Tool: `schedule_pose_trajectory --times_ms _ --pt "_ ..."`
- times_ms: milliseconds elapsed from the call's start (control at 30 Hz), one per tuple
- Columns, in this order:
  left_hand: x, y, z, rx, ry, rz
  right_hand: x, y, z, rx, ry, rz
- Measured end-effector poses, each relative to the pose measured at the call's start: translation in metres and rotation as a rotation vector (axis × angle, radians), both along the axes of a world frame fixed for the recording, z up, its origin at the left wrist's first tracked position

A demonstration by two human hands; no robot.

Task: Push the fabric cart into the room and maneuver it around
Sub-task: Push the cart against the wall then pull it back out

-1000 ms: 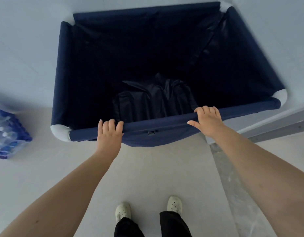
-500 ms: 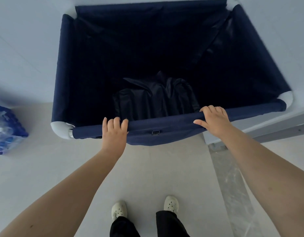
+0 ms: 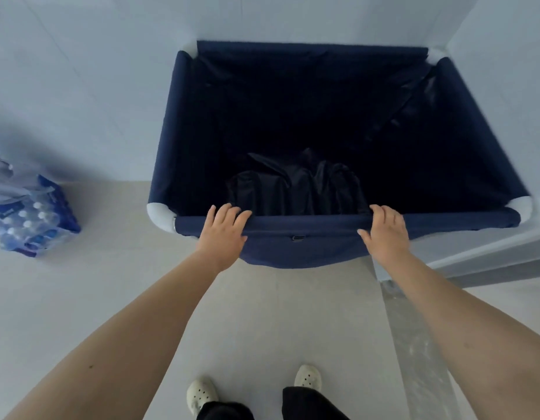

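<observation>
The navy fabric cart (image 3: 168,137) fills the upper middle of the view, a deep bin with white corner pieces. Dark crumpled cloth (image 3: 293,186) lies at its bottom. My left hand (image 3: 223,234) grips the near rim bar left of its middle, fingers curled over the top. My right hand (image 3: 385,234) grips the same bar further right, thumb under it. The cart's far rim touches or nearly touches the pale wall in a corner.
A shrink-wrapped pack of water bottles (image 3: 29,225) sits on the floor at the left, by the wall. A pale wall (image 3: 96,86) runs behind the cart. A grey door threshold (image 3: 414,328) and a frame edge (image 3: 490,262) lie at the right. My white shoes (image 3: 202,392) stand below.
The cart has shifted right and away from me in the view, toward the corner. The bottle pack now shows more fully at the left. Both hands keep their hold on the rim.
</observation>
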State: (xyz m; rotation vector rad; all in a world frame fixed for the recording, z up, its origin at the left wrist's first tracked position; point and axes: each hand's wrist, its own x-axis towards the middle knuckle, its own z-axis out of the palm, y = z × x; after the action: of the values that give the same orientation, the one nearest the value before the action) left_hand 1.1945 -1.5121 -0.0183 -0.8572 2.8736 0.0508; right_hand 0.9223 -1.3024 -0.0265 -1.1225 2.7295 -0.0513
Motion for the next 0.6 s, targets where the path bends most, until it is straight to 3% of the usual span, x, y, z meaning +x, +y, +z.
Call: schedule_pose_trajectory --times_ms 100,333,600 --pt "0.045 -0.021 0.007 0.043 0.0 -0.061 0.067 -0.028 0.004 -0.192 -0.022 0.093" --pt "0.126 -0.096 0.024 0.016 -0.077 -0.197 0.208 -0.153 0.005 -0.304 -0.113 0.202" --pt "0.112 -0.219 0.039 -0.03 -0.068 -0.372 0.245 -0.292 0.007 -0.379 -0.136 0.273"
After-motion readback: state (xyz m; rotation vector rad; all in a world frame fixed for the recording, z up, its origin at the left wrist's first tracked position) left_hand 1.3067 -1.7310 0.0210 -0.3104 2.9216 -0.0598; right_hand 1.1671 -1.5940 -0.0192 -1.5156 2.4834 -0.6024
